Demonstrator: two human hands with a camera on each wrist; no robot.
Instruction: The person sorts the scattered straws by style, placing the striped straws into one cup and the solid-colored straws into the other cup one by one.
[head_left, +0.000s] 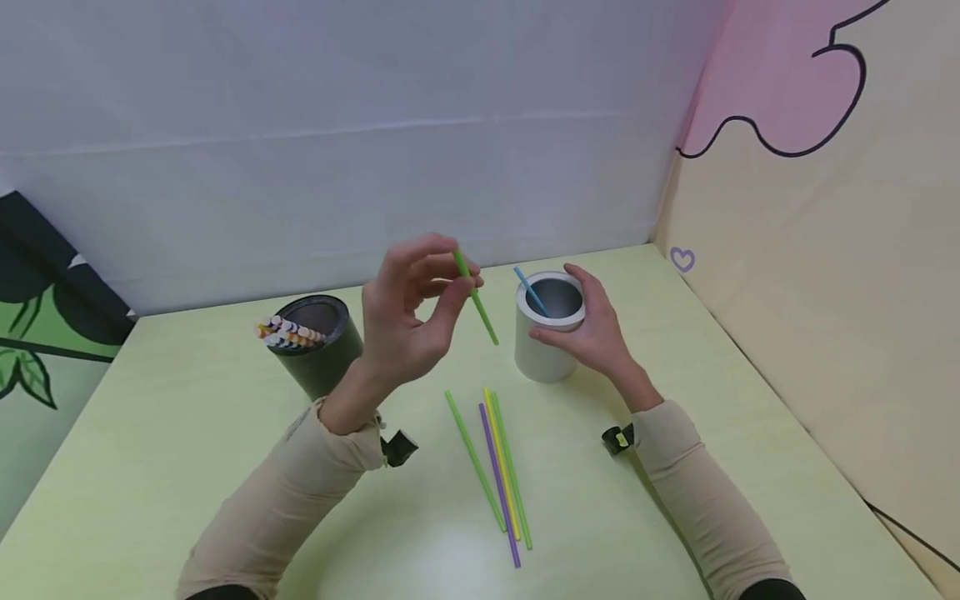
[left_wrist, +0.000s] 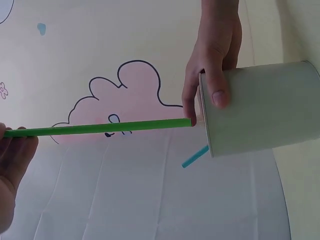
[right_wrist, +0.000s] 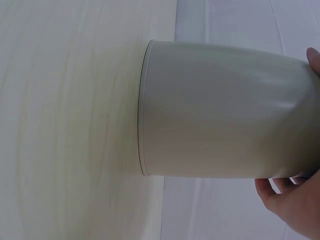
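Observation:
My left hand (head_left: 416, 312) pinches a green straw (head_left: 477, 302) near its upper end, between thumb and fingers. The straw slants downward to the left of a white cup (head_left: 542, 354); in the left wrist view the free end of the green straw (left_wrist: 125, 126) appears close to the cup's rim. My right hand (head_left: 596, 329) grips the white cup near its rim, thumb on the near side and fingers round the far right. A blue straw (head_left: 531, 290) leans inside this cup, its top sticking out. The white cup (right_wrist: 225, 110) stands upright on the table in the right wrist view.
Loose straws lie on the table (head_left: 585, 517) in front: a purple straw (head_left: 498, 483), a yellow straw (head_left: 501, 462) and two green ones. A dark green cup (head_left: 322, 367) at the left holds several striped straws (head_left: 292, 333). A pale wall (head_left: 337, 167) stands behind.

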